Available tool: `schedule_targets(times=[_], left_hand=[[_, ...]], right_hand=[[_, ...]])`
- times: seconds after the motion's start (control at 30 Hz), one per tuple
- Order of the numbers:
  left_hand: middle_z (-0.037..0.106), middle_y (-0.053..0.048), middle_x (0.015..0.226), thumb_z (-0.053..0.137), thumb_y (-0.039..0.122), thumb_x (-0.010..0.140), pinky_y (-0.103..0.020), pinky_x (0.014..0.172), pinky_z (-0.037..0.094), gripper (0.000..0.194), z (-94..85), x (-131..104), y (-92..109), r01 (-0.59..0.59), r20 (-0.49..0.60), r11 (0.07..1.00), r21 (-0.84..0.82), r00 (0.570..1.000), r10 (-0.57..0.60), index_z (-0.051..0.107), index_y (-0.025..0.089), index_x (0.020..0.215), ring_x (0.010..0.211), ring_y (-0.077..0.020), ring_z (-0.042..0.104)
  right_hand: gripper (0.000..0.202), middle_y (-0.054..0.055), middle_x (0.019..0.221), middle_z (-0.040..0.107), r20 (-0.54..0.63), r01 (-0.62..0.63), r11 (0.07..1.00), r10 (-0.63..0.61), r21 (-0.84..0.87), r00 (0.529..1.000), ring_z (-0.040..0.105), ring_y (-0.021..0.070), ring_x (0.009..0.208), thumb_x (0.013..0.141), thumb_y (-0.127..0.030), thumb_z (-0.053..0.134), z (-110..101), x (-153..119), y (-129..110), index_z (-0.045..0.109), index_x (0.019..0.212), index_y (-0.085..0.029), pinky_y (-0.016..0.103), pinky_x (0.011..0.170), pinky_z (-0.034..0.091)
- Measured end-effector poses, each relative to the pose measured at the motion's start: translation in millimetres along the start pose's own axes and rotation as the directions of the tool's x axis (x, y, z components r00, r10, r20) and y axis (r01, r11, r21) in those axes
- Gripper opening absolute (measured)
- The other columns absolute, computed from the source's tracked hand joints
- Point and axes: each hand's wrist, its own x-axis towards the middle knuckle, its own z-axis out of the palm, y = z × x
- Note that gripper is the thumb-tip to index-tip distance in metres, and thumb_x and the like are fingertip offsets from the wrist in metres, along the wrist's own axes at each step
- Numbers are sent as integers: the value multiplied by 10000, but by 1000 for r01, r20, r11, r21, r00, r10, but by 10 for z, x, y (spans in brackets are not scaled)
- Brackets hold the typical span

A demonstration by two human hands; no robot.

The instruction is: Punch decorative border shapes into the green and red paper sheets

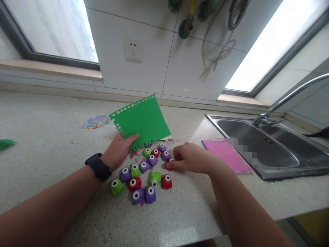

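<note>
A green sheet of paper (145, 118), punched with small shapes along three edges, is held tilted above the counter by my left hand (118, 151), thumb on top. My right hand (192, 158) has its fingers curled around a red craft punch (168, 165) that they partly cover. Several purple, green and red punches stand in a loose group below the sheet, among them a red punch (167, 181) close by, a purple punch (150, 195) at the front and a green punch (117, 187) at the left.
To the right, a pink punched sheet (226, 154) lies beside the steel sink (259, 173) with its faucet (295, 92). Coloured paper bits (96, 122) are piled at the back left. Something green (6, 143) lies at the far left edge.
</note>
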Motion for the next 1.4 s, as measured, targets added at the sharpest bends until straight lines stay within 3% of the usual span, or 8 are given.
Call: schedule_targets(times=[0.2,0.3,0.53,0.67,0.83,0.97,1.27,1.4], left_hand=[[759,-44,1017,762,305,807,-217,357,457,327,-8,5,-17,-2,-7,1000,-5,1000,2,710,175,1103,534,-117,597],[762,-48,998,765,302,803,-220,362,464,338,-9,5,-25,4,-10,1000,-17,1000,-4,712,176,1112,540,-125,613],[756,-23,880,769,314,799,-221,373,452,306,-6,1,-19,7,-12,1000,-26,1000,-7,715,175,1065,503,-120,589],[724,4,809,776,331,800,-222,363,448,272,-9,-1,-10,11,-3,1000,-17,1000,-11,697,176,1009,500,-118,569],[741,-9,861,770,328,801,-228,369,459,294,5,-5,2,21,-7,1000,-22,1000,-21,696,171,1039,499,-115,567],[751,-31,897,776,331,787,-227,374,464,321,18,-13,15,24,-6,999,-27,1000,-24,707,164,1053,527,-125,594],[752,-32,929,771,335,802,-230,390,479,305,9,-14,3,15,9,999,-30,1000,-14,715,173,1054,545,-124,596],[747,-25,898,778,345,797,-233,389,477,286,5,-11,-5,5,6,999,-34,1000,-5,721,168,1014,538,-125,595]], right_hand=[[248,37,851,751,2,50,989,-51,141,999,651,187,713,864,-437,706,-95,-82,89,736,999,-230,310,630,427],[354,35,932,759,-16,54,984,-52,171,999,665,174,725,846,-349,714,-110,-89,123,689,1178,-229,307,679,469],[289,51,877,741,-33,89,987,-86,132,996,658,194,769,817,-466,764,-32,15,223,752,954,-212,314,693,471],[235,57,832,736,-139,-7,954,51,301,989,656,175,707,850,-390,736,-38,4,258,687,958,-187,296,620,464],[336,25,777,713,-303,102,679,184,727,935,665,164,658,807,-386,792,20,80,291,539,943,-211,289,564,483],[415,12,811,697,-419,278,465,235,841,877,658,160,683,743,-388,846,65,161,270,525,950,-226,343,656,545],[419,20,964,662,-475,432,200,299,879,828,675,158,774,750,-408,820,47,196,91,517,987,-241,374,797,560],[457,14,984,660,-456,406,219,285,887,843,666,154,807,714,-344,863,96,232,145,605,1077,-240,371,826,561]])
